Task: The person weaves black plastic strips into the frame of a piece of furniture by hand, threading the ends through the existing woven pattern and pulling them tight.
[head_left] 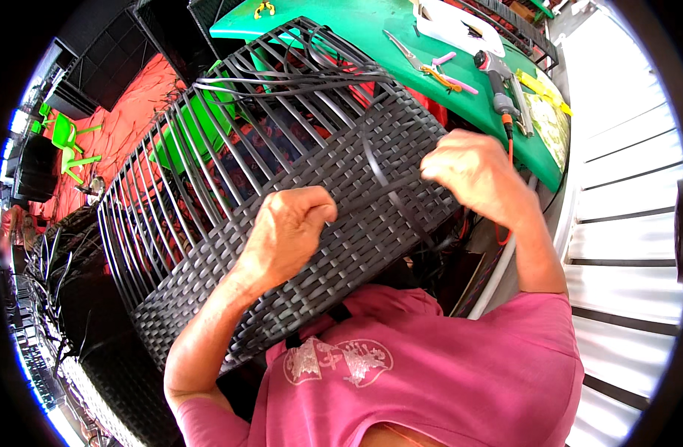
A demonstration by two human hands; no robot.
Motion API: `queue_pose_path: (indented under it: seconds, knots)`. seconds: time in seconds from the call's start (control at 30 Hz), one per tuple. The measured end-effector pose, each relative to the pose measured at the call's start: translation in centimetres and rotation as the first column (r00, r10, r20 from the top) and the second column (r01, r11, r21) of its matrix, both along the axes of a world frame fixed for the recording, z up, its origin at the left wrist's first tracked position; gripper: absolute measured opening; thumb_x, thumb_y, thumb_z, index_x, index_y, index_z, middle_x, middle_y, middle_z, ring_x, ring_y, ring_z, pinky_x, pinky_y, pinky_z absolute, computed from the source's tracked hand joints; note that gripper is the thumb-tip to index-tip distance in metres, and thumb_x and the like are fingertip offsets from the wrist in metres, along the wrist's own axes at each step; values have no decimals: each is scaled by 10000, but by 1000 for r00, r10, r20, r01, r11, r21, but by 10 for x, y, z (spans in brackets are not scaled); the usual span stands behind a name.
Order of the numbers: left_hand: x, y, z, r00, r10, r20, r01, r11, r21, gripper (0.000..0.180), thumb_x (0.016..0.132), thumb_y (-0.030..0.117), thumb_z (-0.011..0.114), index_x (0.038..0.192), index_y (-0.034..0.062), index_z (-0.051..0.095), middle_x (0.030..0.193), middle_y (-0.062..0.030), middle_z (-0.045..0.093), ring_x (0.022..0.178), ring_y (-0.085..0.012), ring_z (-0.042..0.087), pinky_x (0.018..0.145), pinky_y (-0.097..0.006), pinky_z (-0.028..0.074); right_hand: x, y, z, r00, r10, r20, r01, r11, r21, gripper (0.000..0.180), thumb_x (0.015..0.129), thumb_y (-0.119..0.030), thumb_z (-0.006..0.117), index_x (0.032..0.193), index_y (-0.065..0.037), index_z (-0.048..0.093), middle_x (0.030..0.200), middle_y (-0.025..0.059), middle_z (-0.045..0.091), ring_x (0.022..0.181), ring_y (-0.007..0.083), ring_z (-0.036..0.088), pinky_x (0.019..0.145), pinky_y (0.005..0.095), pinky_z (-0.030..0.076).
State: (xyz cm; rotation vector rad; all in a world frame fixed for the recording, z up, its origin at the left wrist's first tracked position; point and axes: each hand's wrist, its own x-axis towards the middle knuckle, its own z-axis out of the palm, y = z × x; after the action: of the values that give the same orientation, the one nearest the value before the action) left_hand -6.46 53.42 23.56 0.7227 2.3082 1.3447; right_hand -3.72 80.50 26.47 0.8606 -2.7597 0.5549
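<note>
1. Nearest: pink shirt (pixel 446 365), just under the woven black rattan frame (pixel 312 216) tilted against the chest.
2. Left hand (pixel 289 231) fisted, pressed on the woven band.
3. Right hand (pixel 472 175) pinched on a black strip (pixel 382 179) at the weave's right edge.
4. Behind: green table (pixel 356 22) with scissors (pixel 405 51).

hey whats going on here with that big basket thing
A person in a pink shirt is weaving a dark wicker frame held against their lap. The left hand is a closed fist pressed on the woven band. The right hand pinches a loose black strip at the woven edge. The upper part is bare ribs. Tools lie on the green table behind.
</note>
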Motion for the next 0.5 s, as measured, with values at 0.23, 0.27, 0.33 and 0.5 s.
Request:
queue_pose_path:
  seconds: [0.23,0.27,0.33,0.5]
  knots:
    - [10,30,-2,917,241,-319,-173,958,228,92,811,80,611,774,-3,597,599,-132,559,573,-297,572,562,-342,450,3,-18,5,996,-40,79,63,949,-309,82,755,-48,655,763,14,602,659,99,561,581,233,549,524,303,429]
    - [10,28,-2,958,169,-231,-139,980,144,88,811,81,610,775,1,604,598,-136,561,575,-303,577,557,-344,451,3,-14,5,993,-43,114,72,959,-272,78,756,-64,646,756,-1,601,670,85,566,600,243,557,531,317,432]
    - [7,22,-3,999,42,-32,-42,999,-17,81,809,83,608,778,9,617,596,-145,564,578,-314,587,549,-349,453,3,-10,5,982,-49,185,86,976,-199,73,758,-97,629,742,-33,598,693,58,578,639,262,574,547,344,437]
    - [3,40,1,981,0,-196,-5,1000,-24,78,796,47,617,766,-24,604,553,-120,512,474,-145,484,488,-294,403,-5,-26,-10,990,132,54,-129,990,-58,38,735,-125,630,747,-94,611,721,31,584,801,201,562,696,322,391]
